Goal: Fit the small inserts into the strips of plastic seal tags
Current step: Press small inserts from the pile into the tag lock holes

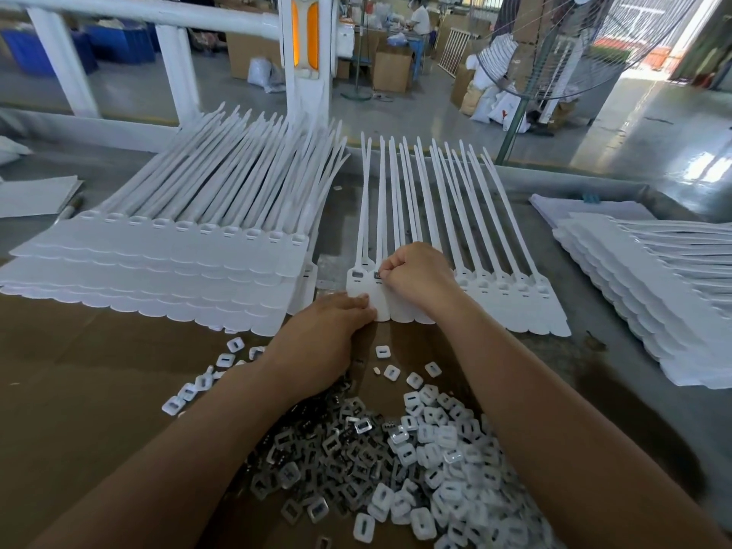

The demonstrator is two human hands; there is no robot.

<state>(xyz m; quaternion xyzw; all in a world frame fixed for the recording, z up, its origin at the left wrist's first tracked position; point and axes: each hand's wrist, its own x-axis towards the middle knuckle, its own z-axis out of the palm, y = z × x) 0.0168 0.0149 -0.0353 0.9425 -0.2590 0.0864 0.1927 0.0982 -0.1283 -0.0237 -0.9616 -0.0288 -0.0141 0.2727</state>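
A strip of white plastic seal tags (527, 311) lies flat at the table's middle, tails pointing away from me. My right hand (416, 277) is curled over the strip's left end and pinches a small dark insert (377, 275) at the second tag's socket. The first tag's socket (357, 275) holds an insert. My left hand (323, 338) lies flat, its fingertips pressing the strip's near left edge. A heap of loose metal inserts (336, 445) and white plastic caps (455, 469) sits between my forearms.
A tall stack of tag strips (158, 267) lies to the left, another stack (653, 295) to the right. Brown cardboard (79, 370) covers the near table. Loose caps (222, 374) are scattered near my left wrist. A standing fan (554, 53) is behind the table.
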